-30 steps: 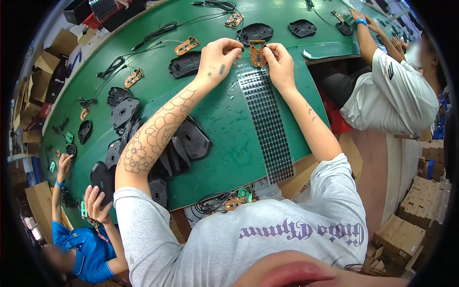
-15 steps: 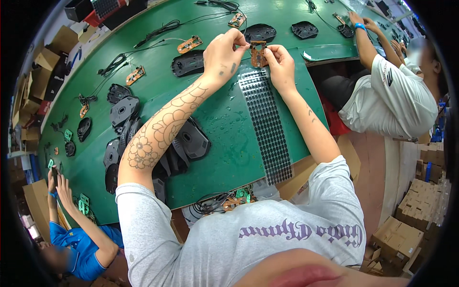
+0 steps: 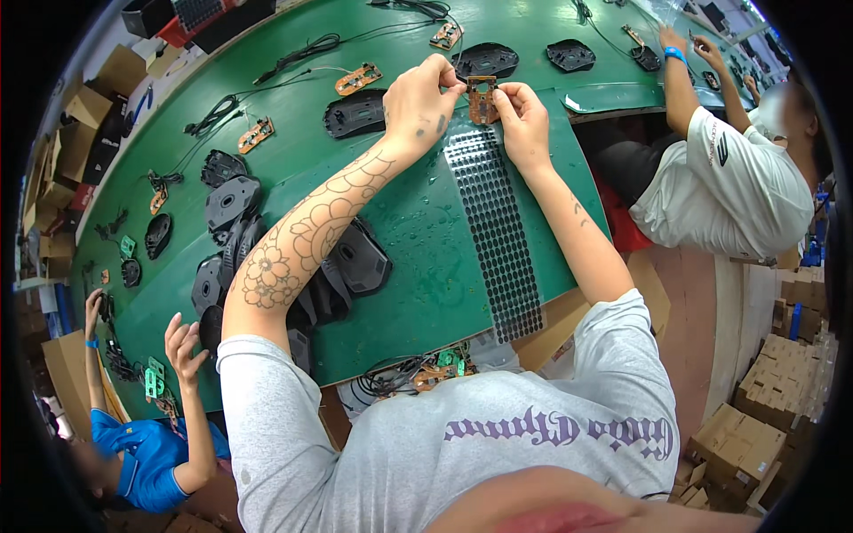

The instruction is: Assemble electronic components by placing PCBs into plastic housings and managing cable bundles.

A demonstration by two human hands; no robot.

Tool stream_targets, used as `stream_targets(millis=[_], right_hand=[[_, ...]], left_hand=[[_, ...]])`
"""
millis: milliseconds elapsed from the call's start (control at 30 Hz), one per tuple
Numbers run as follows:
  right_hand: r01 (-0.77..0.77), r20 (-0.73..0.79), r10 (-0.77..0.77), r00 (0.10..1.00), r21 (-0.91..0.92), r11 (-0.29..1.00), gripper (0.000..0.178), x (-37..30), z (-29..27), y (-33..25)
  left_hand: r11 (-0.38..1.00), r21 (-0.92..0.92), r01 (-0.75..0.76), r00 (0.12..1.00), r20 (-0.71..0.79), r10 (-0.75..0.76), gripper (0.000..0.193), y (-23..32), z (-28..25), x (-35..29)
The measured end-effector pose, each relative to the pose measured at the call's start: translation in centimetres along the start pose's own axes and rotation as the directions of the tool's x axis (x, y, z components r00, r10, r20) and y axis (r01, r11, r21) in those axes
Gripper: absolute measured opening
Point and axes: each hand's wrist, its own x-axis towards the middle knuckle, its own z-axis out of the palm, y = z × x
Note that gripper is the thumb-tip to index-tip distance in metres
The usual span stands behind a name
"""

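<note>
My right hand (image 3: pixel 526 127) grips a small brown circuit board (image 3: pixel 482 105) by its right edge, thumb on the face toward me. The board is held upright above the far end of a clear sheet covered in rows of black oval pads (image 3: pixel 494 235). At the board's left edge, my left hand (image 3: pixel 418 105) is closed in a pinch; whatever lies between its fingertips is too small to tell. Just beyond the board rests a black mouse shell (image 3: pixel 486 60). Another black shell (image 3: pixel 354 114) lies left of my left hand.
Stacked black mouse shells (image 3: pixel 233 202) stand left of my left forearm on the green table (image 3: pixel 404 311). Brown boards with cables (image 3: pixel 358 80) lie along the far side. A co-worker in blue (image 3: pixel 155 457) sits at left, another in white (image 3: pixel 724 182) at right.
My hands and the board stay nearly in place, with the view shifting slightly. The left co-worker's hands have moved apart, one raised near the stacked shells. The right co-worker's hands have also shifted.
</note>
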Motion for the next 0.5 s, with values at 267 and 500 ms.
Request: stream_targets(millis=[267, 500], right_hand=[[0.025, -0.003, -0.025, 1.000, 0.044, 0.999, 0.011, 0.4, 0.1, -1.6], [-0.032, 0.093, 0.017, 0.996, 0.165, 0.986, 0.011, 5.2, -1.1, -3.4]], left_hand=[[0.952, -0.307, 0.024, 0.998, 0.059, -0.006, 0.018, -1.1, 0.2, 1.4], [0.955, -0.059, -0.290, 0.957, -0.041, 0.288, 0.030, 0.3, -1.1, 5.3]])
